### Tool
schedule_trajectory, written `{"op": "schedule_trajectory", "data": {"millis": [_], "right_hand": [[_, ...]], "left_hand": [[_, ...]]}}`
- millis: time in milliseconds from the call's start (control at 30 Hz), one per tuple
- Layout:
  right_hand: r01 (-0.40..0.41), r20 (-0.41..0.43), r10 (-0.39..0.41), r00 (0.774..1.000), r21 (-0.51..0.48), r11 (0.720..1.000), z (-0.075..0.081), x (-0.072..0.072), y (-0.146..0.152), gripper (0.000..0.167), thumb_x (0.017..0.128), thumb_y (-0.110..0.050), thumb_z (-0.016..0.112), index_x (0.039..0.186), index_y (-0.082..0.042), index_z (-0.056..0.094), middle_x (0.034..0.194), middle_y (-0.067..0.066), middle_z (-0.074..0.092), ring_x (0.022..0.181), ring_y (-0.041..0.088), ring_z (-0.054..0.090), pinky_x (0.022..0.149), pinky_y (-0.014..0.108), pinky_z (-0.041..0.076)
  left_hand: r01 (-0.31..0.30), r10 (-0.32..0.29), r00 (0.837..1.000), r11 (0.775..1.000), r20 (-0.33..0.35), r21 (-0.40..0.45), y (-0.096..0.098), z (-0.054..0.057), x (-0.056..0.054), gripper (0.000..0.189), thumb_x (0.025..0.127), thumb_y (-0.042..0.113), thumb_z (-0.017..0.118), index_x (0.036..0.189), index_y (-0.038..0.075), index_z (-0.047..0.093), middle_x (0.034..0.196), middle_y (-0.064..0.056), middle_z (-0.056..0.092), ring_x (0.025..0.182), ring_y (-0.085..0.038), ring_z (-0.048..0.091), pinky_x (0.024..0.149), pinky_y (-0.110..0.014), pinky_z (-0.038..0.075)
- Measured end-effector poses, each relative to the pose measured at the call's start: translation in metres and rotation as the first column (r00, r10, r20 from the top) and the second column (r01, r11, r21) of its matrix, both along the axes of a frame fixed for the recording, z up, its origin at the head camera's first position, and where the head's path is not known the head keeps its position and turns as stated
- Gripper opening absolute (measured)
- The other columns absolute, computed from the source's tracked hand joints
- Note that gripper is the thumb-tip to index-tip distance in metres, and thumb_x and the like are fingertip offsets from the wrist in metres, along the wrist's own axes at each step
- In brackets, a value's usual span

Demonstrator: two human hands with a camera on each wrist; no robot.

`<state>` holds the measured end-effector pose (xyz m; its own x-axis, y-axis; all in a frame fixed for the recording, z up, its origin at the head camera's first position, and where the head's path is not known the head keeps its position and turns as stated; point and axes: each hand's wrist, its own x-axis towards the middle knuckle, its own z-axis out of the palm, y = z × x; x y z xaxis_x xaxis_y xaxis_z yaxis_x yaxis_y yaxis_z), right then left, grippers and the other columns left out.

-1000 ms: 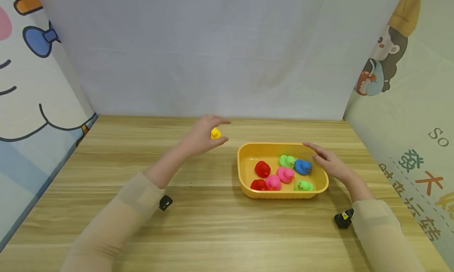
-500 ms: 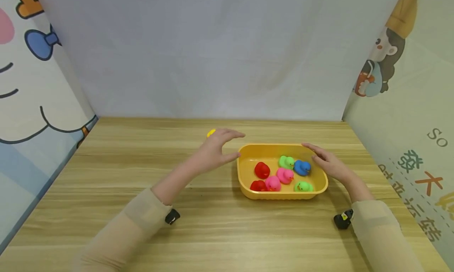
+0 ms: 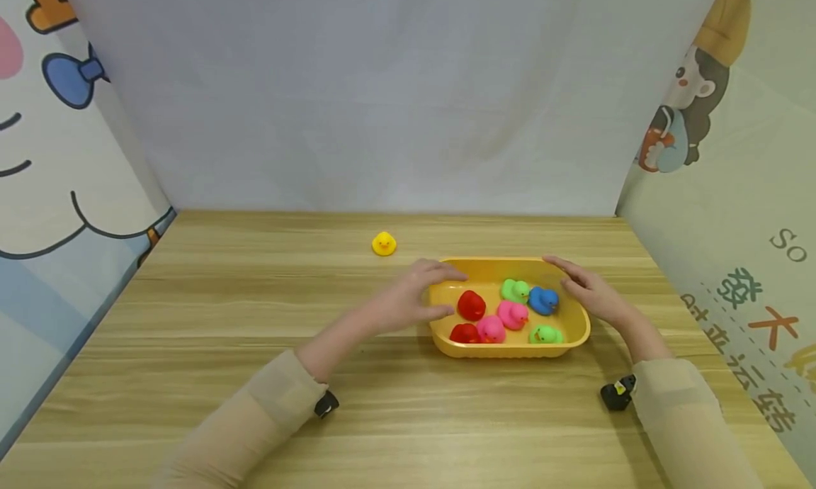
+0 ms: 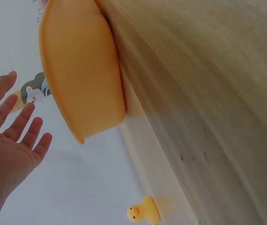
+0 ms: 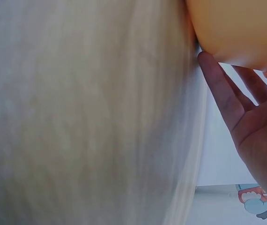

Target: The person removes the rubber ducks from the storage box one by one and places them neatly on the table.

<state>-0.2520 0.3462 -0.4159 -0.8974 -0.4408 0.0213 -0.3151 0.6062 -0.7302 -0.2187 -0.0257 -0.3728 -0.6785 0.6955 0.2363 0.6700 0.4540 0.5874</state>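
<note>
My left hand [image 3: 408,298] is over the left rim of a yellow plastic tub [image 3: 510,351], fingers spread and nothing between them. In the left wrist view its fingers stand apart beside the tub's outer wall [image 4: 84,70]. The right hand [image 3: 596,294] rests against the tub's right end; in the right wrist view, straight fingers touch the outer wall [image 5: 241,33]. Inside the tub lie small rubber ducks: red ones [image 3: 472,305], pink ones [image 3: 513,315], green ones [image 3: 515,290] and a blue one [image 3: 544,300]. A yellow rubber duck [image 3: 384,244] sits upright behind the left hand on the table.
The tub stands right of centre on a wood-grain table [image 3: 210,298]. A pale cloth [image 3: 395,99] hangs along the back edge. Printed panels [image 3: 720,191] flank both sides. Each wrist carries a small black camera [image 3: 326,404].
My left hand has moved right and nearer, from around the yellow duck to over the tub's left rim, leaving the duck in full view. The right hand has stayed at the tub.
</note>
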Motion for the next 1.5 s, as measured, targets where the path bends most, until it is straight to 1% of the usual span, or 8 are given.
{"op": "schedule_trajectory", "data": {"millis": [167,333,467,667,833,967,1233,1500], "right_hand": [[0.001,0.002,-0.001,1.0,-0.002,1.0,-0.001,-0.001,0.0,0.046,0.102,-0.011,0.036,0.147,-0.008,0.031,0.152,0.021,0.025,0.138,0.042,0.02,0.107,0.062,0.021],[0.001,-0.005,-0.001,1.0,0.0,1.0,0.001,0.0,-0.002,0.046,0.102,-0.012,0.036,0.147,-0.007,0.031,0.152,0.021,0.025,0.137,0.042,0.021,0.107,0.062,0.021],[-0.006,-0.012,0.006,1.0,0.001,1.0,0.0,0.0,-0.002,0.046,0.102,-0.012,0.036,0.147,-0.007,0.031,0.152,0.023,0.025,0.137,0.044,0.02,0.106,0.064,0.021],[-0.005,-0.009,0.005,1.0,0.0,1.0,-0.001,0.0,0.0,0.046,0.102,-0.012,0.037,0.147,-0.009,0.032,0.152,0.021,0.026,0.138,0.043,0.02,0.107,0.063,0.021],[-0.004,-0.008,0.004,1.0,-0.001,1.0,0.0,-0.001,0.0,0.046,0.102,-0.012,0.038,0.147,-0.009,0.032,0.152,0.021,0.026,0.137,0.042,0.021,0.106,0.063,0.021],[-0.005,-0.005,0.005,1.0,0.001,1.0,0.0,-0.001,-0.001,0.046,0.102,-0.011,0.038,0.147,-0.009,0.032,0.151,0.021,0.026,0.137,0.042,0.021,0.106,0.063,0.021],[-0.004,-0.008,0.004,1.0,0.006,1.0,0.0,0.0,0.0,0.046,0.101,-0.01,0.038,0.147,-0.01,0.032,0.151,0.021,0.027,0.136,0.041,0.023,0.106,0.062,0.022],[0.0,0.0,0.0,1.0,0.002,1.0,0.0,0.0,-0.001,0.046,0.101,-0.01,0.038,0.147,-0.011,0.032,0.152,0.02,0.027,0.137,0.041,0.022,0.106,0.062,0.023]], "left_hand": [[0.063,-0.063,0.998,0.998,-0.012,-0.022,0.005,-0.006,0.001,0.046,0.086,0.023,0.069,0.13,0.013,0.056,0.13,-0.002,0.055,0.122,-0.019,0.047,0.105,-0.035,0.039],[0.108,-0.105,0.993,0.993,0.057,-0.049,0.011,-0.012,0.0,0.045,0.088,0.023,0.067,0.131,0.013,0.055,0.133,-0.002,0.053,0.123,-0.018,0.047,0.103,-0.033,0.041],[0.149,-0.141,0.983,0.987,0.117,-0.061,0.015,-0.016,0.001,0.046,0.089,0.022,0.066,0.133,0.015,0.054,0.133,-0.001,0.053,0.121,-0.017,0.048,0.1,-0.033,0.044],[0.226,-0.214,0.967,0.971,0.142,-0.075,0.022,-0.017,0.0,0.049,0.089,0.016,0.066,0.135,0.009,0.051,0.127,-0.008,0.056,0.114,-0.021,0.054,0.099,-0.033,0.045],[0.243,-0.222,0.962,0.963,0.161,-0.12,0.027,-0.019,-0.003,0.049,0.088,0.015,0.067,0.134,0.009,0.052,0.126,-0.006,0.057,0.11,-0.017,0.055,0.096,-0.028,0.046],[0.255,-0.231,0.959,0.955,0.163,-0.152,0.029,-0.018,-0.005,0.043,0.087,0.015,0.068,0.128,0.01,0.059,0.123,-0.005,0.059,0.103,-0.015,0.057,0.092,-0.026,0.047],[0.301,-0.265,0.95,0.921,0.167,-0.25,0.036,-0.013,-0.01,0.032,0.086,0.012,0.069,0.118,0.011,0.067,0.121,-0.004,0.061,0.092,-0.013,0.06,0.087,-0.023,0.049],[0.292,-0.258,0.955,0.904,0.149,-0.311,0.039,-0.011,-0.009,0.024,0.086,0.013,0.069,0.11,0.013,0.07,0.111,0.0,0.065,0.093,-0.014,0.058,0.084,-0.019,0.047]]}}
